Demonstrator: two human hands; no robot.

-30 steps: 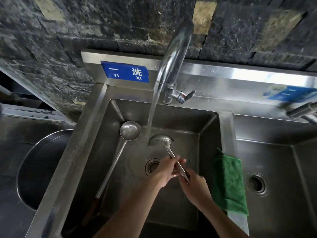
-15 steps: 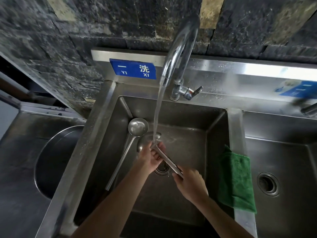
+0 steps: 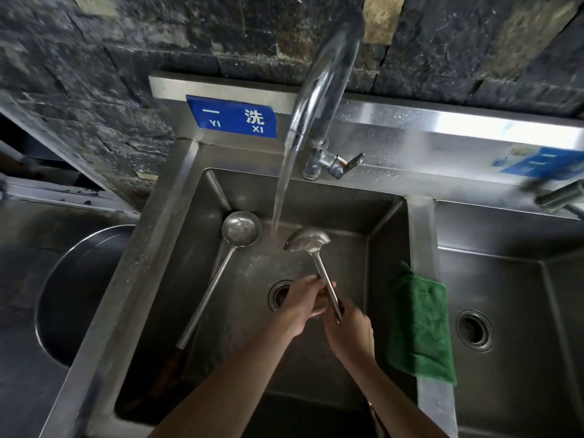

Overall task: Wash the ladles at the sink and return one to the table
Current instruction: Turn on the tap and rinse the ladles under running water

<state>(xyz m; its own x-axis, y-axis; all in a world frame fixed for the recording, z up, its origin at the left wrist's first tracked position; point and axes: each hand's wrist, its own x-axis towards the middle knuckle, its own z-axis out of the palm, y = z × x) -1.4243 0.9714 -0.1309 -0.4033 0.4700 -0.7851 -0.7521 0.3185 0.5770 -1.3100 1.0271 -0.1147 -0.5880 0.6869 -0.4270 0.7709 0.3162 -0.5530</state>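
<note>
Both hands hold one steel ladle [image 3: 308, 241] over the left sink basin [image 3: 387, 248]. Its bowl sits just right of the running water stream [image 3: 281, 191]. My left hand [image 3: 301, 300] wraps the middle of the handle, and my right hand [image 3: 349, 331] grips the handle's lower end. A second, longer ladle [image 3: 240, 228] with a dark handle leans against the basin's left side, bowl up, untouched.
The tap [image 3: 325, 74] arches over the basin with its lever [image 3: 343, 164] at the back. A green cloth [image 3: 422, 327] hangs on the divider between basins. The right basin [image 3: 505, 279] has a drain [image 3: 473, 330]. A round metal bowl [image 3: 79, 292] sits on the left.
The held ladle's bowl has moved out from under the stream to its right. My left hand has slid down the handle, back toward my right hand.
</note>
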